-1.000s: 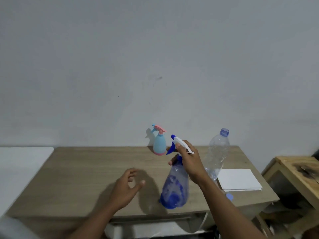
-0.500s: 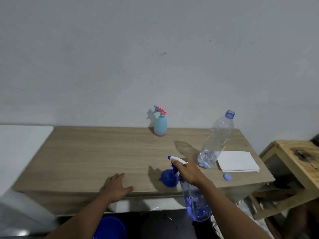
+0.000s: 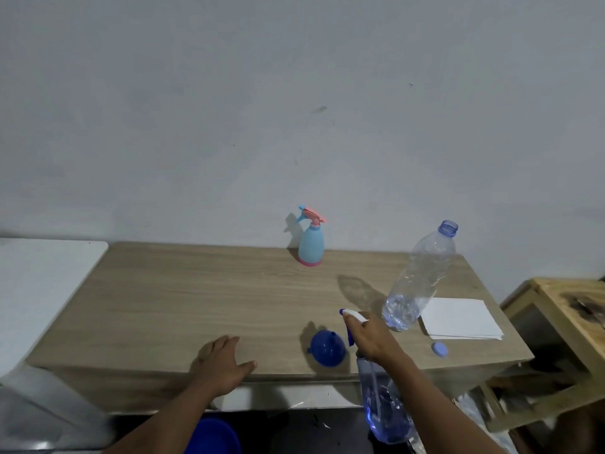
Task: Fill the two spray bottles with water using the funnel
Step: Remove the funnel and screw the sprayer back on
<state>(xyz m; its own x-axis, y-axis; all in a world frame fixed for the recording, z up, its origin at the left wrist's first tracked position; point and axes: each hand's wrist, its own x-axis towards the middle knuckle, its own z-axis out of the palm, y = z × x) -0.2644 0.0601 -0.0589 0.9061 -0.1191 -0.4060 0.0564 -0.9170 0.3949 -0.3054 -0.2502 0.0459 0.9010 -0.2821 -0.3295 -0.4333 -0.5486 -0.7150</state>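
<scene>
- While your left hand (image 3: 222,363) lies open and flat on the near edge of the pale wooden table (image 3: 183,299), the blue plastic funnel (image 3: 327,348) rests just right of it.
- Far back stands the light-blue spray bottle with pink trigger (image 3: 311,244).
- Your right hand (image 3: 371,335) grips the clear blue-tinted spray bottle (image 3: 383,404) by its head, hanging below the table's near edge.
- Right again, the clear uncapped plastic water bottle (image 3: 417,280) stands beside white folded paper (image 3: 460,317).

Wooden table (image 3: 183,299), funnel (image 3: 327,348), pastel sprayer (image 3: 311,244), water bottle (image 3: 415,283), cap (image 3: 439,349), papers (image 3: 460,318)

Two spray bottles, funnel & water bottle at wood table

Clear blue sprayer (image 3: 383,407) held below front edge; pale blue/pink sprayer (image 3: 311,244) upright at back; blue funnel (image 3: 327,348) inverted nr front; uncapped water bottle (image 3: 415,283) nearly empty.
</scene>
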